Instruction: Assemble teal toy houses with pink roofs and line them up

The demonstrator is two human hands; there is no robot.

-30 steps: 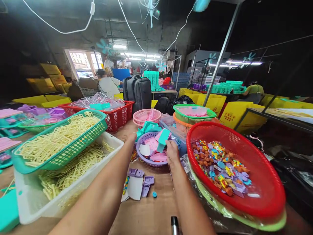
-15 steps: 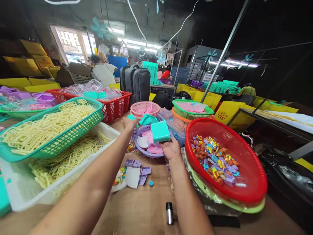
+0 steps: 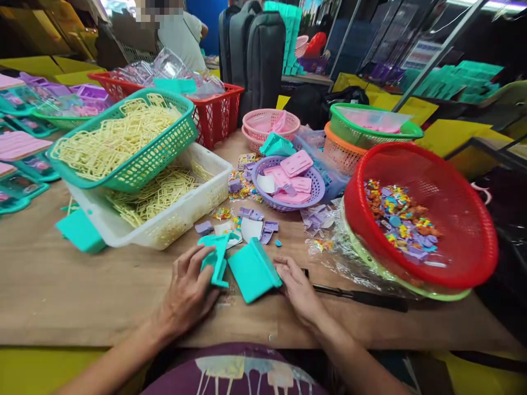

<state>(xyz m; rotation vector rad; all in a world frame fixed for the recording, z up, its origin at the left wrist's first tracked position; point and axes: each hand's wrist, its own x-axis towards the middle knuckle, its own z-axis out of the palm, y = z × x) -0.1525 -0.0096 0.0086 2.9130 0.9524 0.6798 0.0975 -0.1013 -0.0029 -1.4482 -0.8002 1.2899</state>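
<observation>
Left hand [image 3: 189,291]: fingers closed on a thin teal part [image 3: 217,262], stood on edge on the table [image 3: 82,285]. Right hand [image 3: 298,288]: fingers spread, not clamped, tips touching the right corner of a teal box [image 3: 251,271], which lies tilted just beside the part. Step in hand, as judged: both pieces steadied side by side near the table edge; a further move calls for a firmer hold on the box. Beyond: black pen [image 3: 362,296] by the right hand, purple basket [image 3: 284,207], red basket [image 3: 486,230].
</observation>
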